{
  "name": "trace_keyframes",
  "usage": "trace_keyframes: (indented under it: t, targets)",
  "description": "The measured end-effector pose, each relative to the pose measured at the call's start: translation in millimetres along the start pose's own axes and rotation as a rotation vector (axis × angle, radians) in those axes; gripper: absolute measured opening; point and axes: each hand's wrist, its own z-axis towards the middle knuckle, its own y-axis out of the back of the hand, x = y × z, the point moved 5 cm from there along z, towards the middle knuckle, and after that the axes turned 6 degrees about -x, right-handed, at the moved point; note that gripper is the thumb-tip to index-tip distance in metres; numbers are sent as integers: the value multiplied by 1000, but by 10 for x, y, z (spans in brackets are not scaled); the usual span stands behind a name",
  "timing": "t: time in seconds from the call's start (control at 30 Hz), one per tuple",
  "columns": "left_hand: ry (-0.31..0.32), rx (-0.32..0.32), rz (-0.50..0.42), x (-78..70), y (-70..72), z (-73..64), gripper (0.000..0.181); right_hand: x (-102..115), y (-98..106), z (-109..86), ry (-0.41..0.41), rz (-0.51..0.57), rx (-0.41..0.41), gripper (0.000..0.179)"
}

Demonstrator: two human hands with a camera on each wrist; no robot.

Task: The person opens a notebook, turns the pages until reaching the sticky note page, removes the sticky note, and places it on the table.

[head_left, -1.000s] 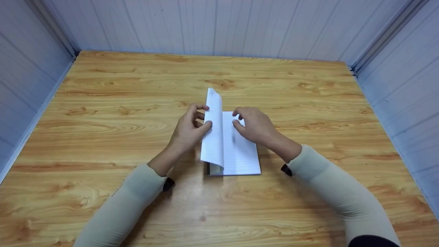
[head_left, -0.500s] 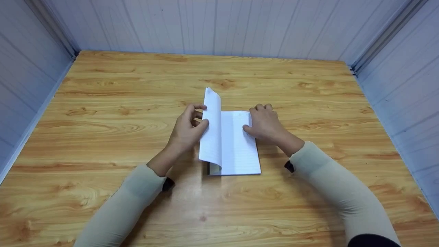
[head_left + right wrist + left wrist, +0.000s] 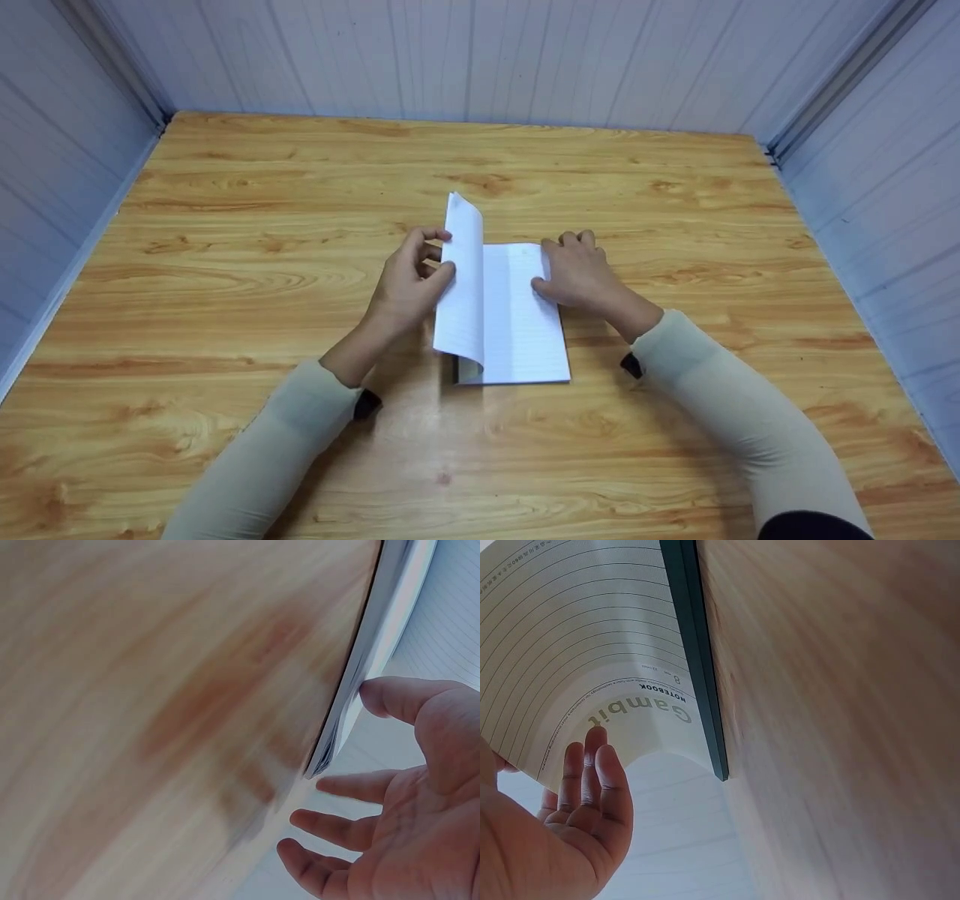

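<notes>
A notebook (image 3: pixel 521 337) with white lined pages lies open on the table. Its left-hand leaves (image 3: pixel 461 300) stand raised and curved. My left hand (image 3: pixel 409 285) holds their outer edge, thumb on the near face and fingers behind. In the left wrist view, the raised part's underside (image 3: pixel 592 637) is cream and lined, printed "Gambit" and "NOTEBOOK", beside a dark binding strip (image 3: pixel 694 652). My right hand (image 3: pixel 577 274) is at the notebook's upper right edge. There its thumb (image 3: pixel 397 697) touches the page edge, while the other fingers extend loosely past the corner.
The notebook lies on a wood-grain table (image 3: pixel 300 187). Pale panelled walls (image 3: pixel 465 60) enclose its back and sides. Dark bands (image 3: pixel 367 405) show beneath the sleeve cuffs at both wrists.
My right hand has moved rightward from over the page to the notebook's right edge, then stayed nearly still. My left hand and the raised leaves have shifted slightly left.
</notes>
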Motion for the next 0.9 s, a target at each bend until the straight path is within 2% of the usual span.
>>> trace_keyframes:
  t: [0.43,0.9]
  targets:
    - [-27,-17,32,-6,22,-8,33,30,-6,-10,28,-12,43,65]
    - [-1,-12,32,-2,9,1,33,39,-2,-9,60,-27,21,63]
